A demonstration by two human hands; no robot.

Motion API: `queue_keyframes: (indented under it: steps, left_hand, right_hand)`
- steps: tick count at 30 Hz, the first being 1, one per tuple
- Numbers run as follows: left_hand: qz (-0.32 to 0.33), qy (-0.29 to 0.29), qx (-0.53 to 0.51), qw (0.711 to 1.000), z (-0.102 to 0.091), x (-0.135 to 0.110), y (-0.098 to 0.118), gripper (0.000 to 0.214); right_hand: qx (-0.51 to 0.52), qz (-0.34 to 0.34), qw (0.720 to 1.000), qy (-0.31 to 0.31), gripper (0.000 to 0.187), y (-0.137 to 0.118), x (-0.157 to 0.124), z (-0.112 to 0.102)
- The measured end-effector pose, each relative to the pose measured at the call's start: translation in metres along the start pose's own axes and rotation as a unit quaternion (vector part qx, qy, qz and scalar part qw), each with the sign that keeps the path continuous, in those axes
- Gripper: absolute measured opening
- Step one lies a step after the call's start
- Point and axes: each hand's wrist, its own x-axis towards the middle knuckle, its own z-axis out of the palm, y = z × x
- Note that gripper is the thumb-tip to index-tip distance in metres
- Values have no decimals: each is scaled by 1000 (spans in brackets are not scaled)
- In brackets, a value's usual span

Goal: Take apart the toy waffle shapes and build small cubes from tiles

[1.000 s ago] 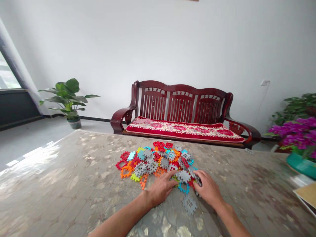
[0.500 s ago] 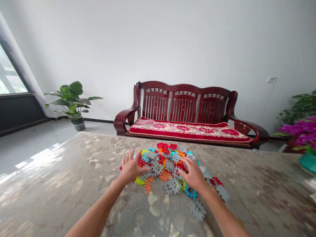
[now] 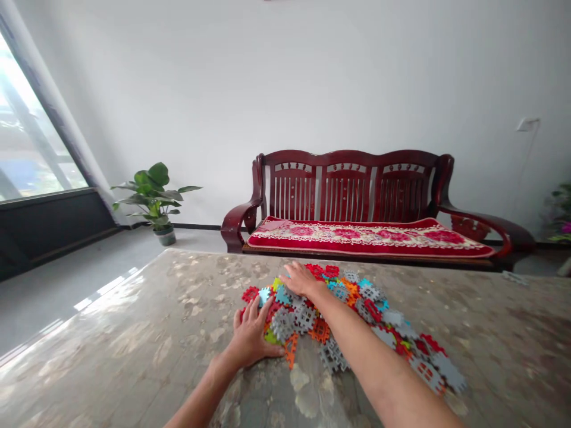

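A heap of flat plastic interlocking tiles with notched edges, in red, grey, orange, blue and lime, lies on the table. My left hand (image 3: 253, 334) rests at the heap's left edge with fingers spread, its fingertips by red and light-blue tiles. Near its thumb is an orange triangular tile (image 3: 291, 349). Across the far left part of the heap reaches my right hand (image 3: 302, 279), fingers stretched out over lime and blue tiles; nothing is seen gripped in it. Grey tiles (image 3: 284, 324) show between the two hands. My right forearm hides part of the heap.
A patterned cloth (image 3: 178, 339) covers the table. Several tiles trail off to the right, including a grey window-like tile (image 3: 427, 373). One grey piece (image 3: 515, 277) lies apart near the far right edge. Beyond are a wooden bench (image 3: 348, 196) and a potted plant (image 3: 156, 199).
My right hand has moved left and away from me over the heap. My left hand has come nearer, to the heap's near left edge. The view has turned slightly.
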Motion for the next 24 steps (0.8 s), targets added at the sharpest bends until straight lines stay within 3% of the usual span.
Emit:
queue_keyframes:
  steps: [4, 13, 19, 24]
  left_hand:
    - [14, 34, 8, 999, 8, -8, 4, 117]
    - [6, 143, -14, 990, 22, -9, 11, 83]
    - [6, 187, -113, 976, 26, 0, 14, 75]
    - [40, 224, -227, 947, 25, 5, 25, 74]
  right_hand:
    - [-10, 8, 999, -51, 59, -5, 12, 8]
    - [48, 3, 997, -65, 47, -18, 8, 18]
    - [172, 18, 985, -22, 38, -20, -1, 27]
    - [298, 2, 954, 12, 31, -21, -16, 15]
